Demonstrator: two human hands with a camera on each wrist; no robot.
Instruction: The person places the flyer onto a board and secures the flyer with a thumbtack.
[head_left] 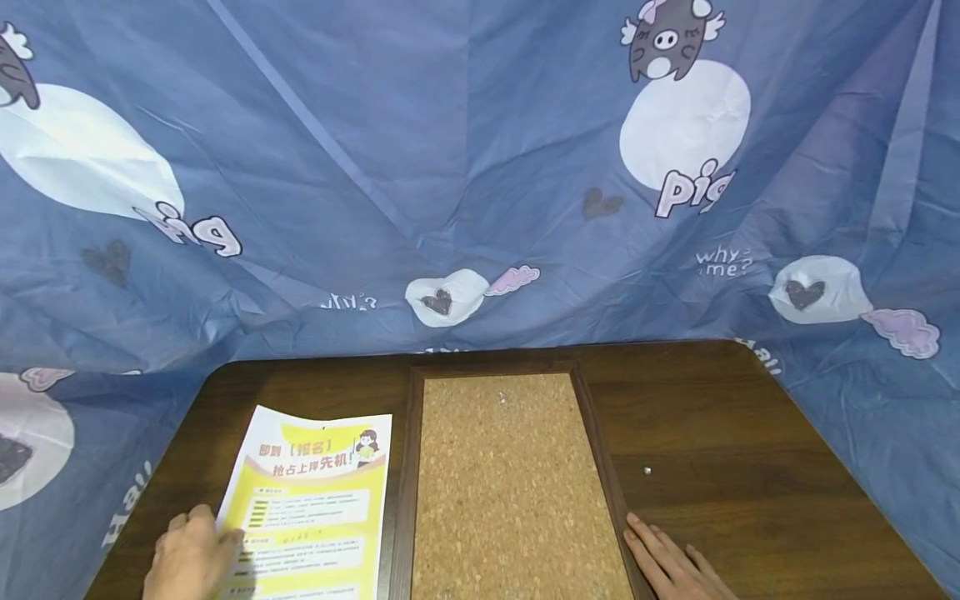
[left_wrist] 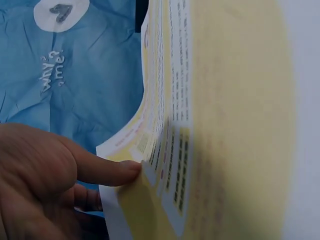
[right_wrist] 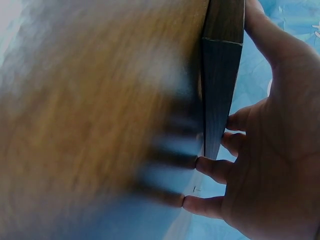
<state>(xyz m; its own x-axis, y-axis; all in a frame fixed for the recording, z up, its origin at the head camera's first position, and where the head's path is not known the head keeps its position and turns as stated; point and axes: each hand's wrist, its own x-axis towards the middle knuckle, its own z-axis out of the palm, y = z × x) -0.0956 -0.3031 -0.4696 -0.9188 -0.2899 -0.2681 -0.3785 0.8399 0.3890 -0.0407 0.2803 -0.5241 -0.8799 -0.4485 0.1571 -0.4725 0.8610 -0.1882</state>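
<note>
A yellow and white printed poster (head_left: pixel 307 492) lies left of a framed cork board (head_left: pixel 517 492). My left hand (head_left: pixel 191 554) is at the poster's left edge. The left wrist view shows the thumb (left_wrist: pixel 112 171) on the printed face and the fingers behind the sheet, pinching it so that the paper bows. Beside the board's right side, my right hand (head_left: pixel 671 558) rests with extended fingers. In the right wrist view its fingertips touch the tabletop, close against the dark wooden frame (right_wrist: pixel 220 90). It holds nothing.
One clear push pin (head_left: pixel 502 398) is near the cork's top. Another small push pin (head_left: pixel 647 471) lies on the dark wooden table (head_left: pixel 720 417), right of the board. A blue printed cloth (head_left: pixel 465 167) hangs behind and around the table.
</note>
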